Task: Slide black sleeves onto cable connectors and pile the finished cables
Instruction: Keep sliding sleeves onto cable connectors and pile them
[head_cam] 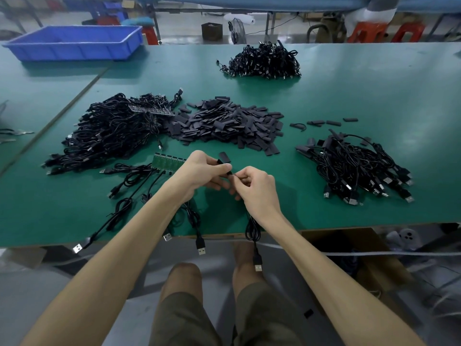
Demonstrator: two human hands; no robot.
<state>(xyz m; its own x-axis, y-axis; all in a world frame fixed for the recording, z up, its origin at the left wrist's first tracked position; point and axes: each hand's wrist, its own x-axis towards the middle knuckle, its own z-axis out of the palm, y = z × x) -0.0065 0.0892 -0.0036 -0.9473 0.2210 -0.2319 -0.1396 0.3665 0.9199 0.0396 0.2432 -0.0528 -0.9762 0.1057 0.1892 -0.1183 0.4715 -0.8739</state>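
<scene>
While the left hand (199, 171) pinches a sleeve (220, 161), the right hand (257, 187) pinches the cable (250, 228) by its tip just beside it, pointing leftward.

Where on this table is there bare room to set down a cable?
Bare mat: right of the right hand, before the right cable pile; also the far strip between blue bin and far cable pile. Crowded: central sleeve pile, large cable heap, loose cables near left.

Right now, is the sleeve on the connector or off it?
Cannot tell: the left hand pinches the sleeve against the cable held by the right hand; fingers hide the joint.
</scene>
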